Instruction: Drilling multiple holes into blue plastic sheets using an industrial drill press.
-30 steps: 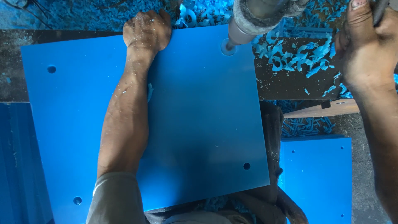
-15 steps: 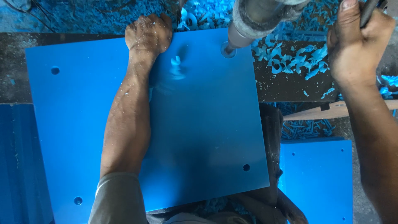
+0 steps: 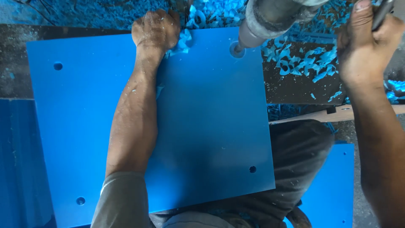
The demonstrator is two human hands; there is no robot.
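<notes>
A large blue plastic sheet (image 3: 211,126) lies flat on a dark work table, with small round holes near three corners. My left hand (image 3: 155,29) rests fingers-down on the sheet's far edge, beside a clump of blue shavings (image 3: 182,41). A grey drill spindle (image 3: 270,19) comes down on a hole (image 3: 237,50) near the sheet's far right corner. My right hand (image 3: 366,40) is raised at the upper right, closed around a dark lever handle (image 3: 382,12).
Curled blue shavings (image 3: 303,63) litter the dark table (image 3: 295,90) to the right of the sheet and along the far edge. More blue sheets lie at lower right (image 3: 333,190) and far left (image 3: 17,160). A wooden strip (image 3: 337,114) crosses at right.
A loose blue shaving that was on the sheet right of my forearm now lies by my left hand. My right hand has stayed on the lever, shifting slightly.
</notes>
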